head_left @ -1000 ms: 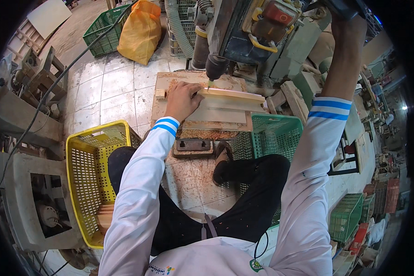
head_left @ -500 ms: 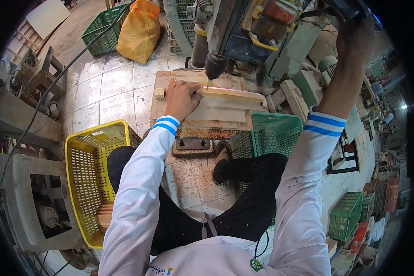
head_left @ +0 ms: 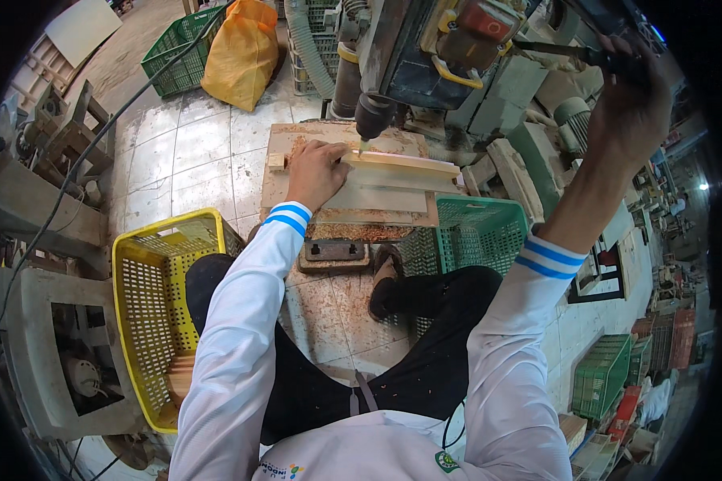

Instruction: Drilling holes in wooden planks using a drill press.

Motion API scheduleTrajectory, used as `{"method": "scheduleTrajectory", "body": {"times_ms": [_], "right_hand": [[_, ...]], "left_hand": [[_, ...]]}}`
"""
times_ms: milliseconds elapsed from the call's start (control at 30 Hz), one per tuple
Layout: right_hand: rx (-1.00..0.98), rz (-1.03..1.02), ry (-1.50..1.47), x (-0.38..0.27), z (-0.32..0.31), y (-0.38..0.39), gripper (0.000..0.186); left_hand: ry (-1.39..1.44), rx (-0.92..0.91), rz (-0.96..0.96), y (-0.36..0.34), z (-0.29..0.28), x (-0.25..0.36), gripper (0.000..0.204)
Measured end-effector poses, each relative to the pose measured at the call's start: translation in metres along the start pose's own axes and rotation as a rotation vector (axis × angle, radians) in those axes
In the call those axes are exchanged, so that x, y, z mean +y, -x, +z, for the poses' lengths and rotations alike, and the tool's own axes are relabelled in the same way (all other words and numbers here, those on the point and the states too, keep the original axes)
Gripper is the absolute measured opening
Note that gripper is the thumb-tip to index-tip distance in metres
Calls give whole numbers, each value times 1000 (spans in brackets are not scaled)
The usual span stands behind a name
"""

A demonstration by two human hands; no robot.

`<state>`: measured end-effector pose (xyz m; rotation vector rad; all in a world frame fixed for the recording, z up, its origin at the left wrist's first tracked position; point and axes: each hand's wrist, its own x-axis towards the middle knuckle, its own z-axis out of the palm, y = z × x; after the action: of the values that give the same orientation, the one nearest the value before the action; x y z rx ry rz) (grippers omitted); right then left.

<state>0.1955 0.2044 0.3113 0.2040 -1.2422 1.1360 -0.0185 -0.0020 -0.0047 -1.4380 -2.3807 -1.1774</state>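
My left grip [head_left: 316,173] pinches a pale wooden strip [head_left: 405,164] near its left end on the surface [head_left: 277,189] (wood chips [head_left: 349,232] litter its near edge), below the drill chuck [head_left: 375,116]; far right, my right grip [head_left: 635,104] wraps a black lever handle [head_left: 618,66].

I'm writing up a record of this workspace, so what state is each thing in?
Left hand: curled over the wood strip's left end.
Right hand: raised, gripping the dark lever.
Wood strip: lying on the board.
Drill chuck: above the strip; whether spinning, cannot tell.
Board: strewn with shavings.
Yellow basket: upright, holding wood pieces.
Orange sack: standing, bulging.
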Motion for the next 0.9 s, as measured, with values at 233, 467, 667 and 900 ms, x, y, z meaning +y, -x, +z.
{"method": "scheduleTrajectory", "body": {"times_ms": [233,467,667,900], "right_hand": [[-185,70,2,-27,-17,53,23],[67,-34,511,-27,-10,132,28],[-16,-59,662,-2,-27,186,40],[-71,-53,762,27,-54,224,43]], "left_hand": [[-2,11,11,0,2,0,30],[1,13,23,-1,-1,3,35],[-22,14,23,-1,-3,5,28],[7,19,34,0,-2,5,27]]}}
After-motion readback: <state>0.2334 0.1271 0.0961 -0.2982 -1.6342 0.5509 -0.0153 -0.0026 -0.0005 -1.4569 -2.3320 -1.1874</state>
